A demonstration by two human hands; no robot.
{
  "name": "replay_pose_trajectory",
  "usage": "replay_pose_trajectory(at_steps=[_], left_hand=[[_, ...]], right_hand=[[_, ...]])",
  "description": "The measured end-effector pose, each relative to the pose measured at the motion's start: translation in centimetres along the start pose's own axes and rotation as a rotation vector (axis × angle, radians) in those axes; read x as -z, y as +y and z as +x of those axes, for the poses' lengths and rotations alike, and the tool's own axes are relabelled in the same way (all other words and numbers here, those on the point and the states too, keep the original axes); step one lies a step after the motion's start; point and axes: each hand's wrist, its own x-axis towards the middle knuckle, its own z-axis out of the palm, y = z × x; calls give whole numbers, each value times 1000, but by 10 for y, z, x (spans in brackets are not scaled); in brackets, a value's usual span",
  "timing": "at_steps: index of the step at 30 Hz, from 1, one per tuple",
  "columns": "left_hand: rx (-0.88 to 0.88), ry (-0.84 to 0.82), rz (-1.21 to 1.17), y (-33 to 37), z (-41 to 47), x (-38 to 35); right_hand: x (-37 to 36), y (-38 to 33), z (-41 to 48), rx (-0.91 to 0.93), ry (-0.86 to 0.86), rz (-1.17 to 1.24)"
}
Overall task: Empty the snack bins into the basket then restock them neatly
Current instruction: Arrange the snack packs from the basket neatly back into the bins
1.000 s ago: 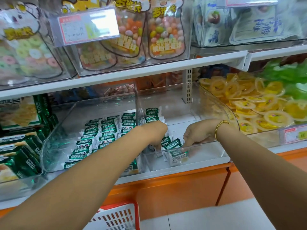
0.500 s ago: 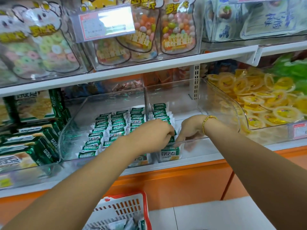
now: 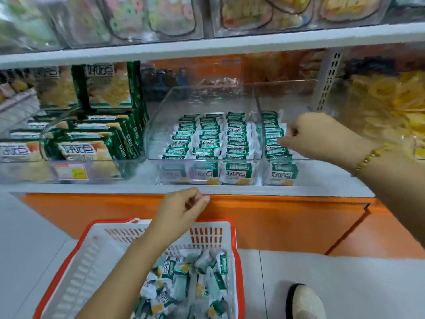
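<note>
Two clear snack bins sit side by side on the lower shelf. Three neat rows of green-and-white snack packets (image 3: 207, 139) fill the left bin (image 3: 158, 111), and the right bin (image 3: 326, 173) has one row (image 3: 274, 139) along its left wall. My right hand (image 3: 322, 137) is inside the right bin, thumb and curled fingertips pinching a packet at that row's right side. Lower down, my left hand (image 3: 184, 210) hovers over the far rim of the red-and-white basket (image 3: 234, 238), fingers loosely curled and holding nothing. Several loose packets (image 3: 184, 279) lie in the basket.
Green cracker boxes (image 3: 96, 143) fill the bin to the left, with a price tag (image 3: 71, 171) on its front. Yellow jelly cups (image 3: 391, 107) are piled on the right. Candy bags hang above. An orange cabinet front (image 3: 299, 224) lies below the shelf, and a shoe (image 3: 303, 302) is on the floor.
My left hand left the right bin and dropped to the basket's rim. The view tilted down, showing the basket. My right hand stayed at the row of packets.
</note>
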Motion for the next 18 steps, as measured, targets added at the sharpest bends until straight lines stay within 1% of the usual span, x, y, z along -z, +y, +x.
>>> replay_pose_trajectory(at_steps=[1, 3, 6, 9, 11, 12, 14, 16, 18], left_hand=[[70, 13, -24, -22, -10, 1], [220, 24, -33, -63, -28, -2], [441, -82, 6, -114, -57, -16], [623, -244, 48, -166, -91, -33], [733, -373, 137, -204, -115, -41], [757, -440, 185, -217, -124, -42], [770, -509, 285, -232, -136, -44], [783, -504, 319, -239, -138, -47], [762, -507, 348, -250, -137, -52]], right_hand=[[2, -19, -13, 59, -39, 52], [-17, -55, -34, 193, -216, 164], [-84, -103, -49, 336, -439, 219], [-176, -139, -52, 364, -627, 223], [-231, -155, -53, 328, -767, 246], [-256, -159, -54, 310, -837, 232], [-295, -164, -59, 300, -959, 150], [-320, -167, -64, 321, -1041, 42], [-335, -169, -67, 384, -1097, -88]])
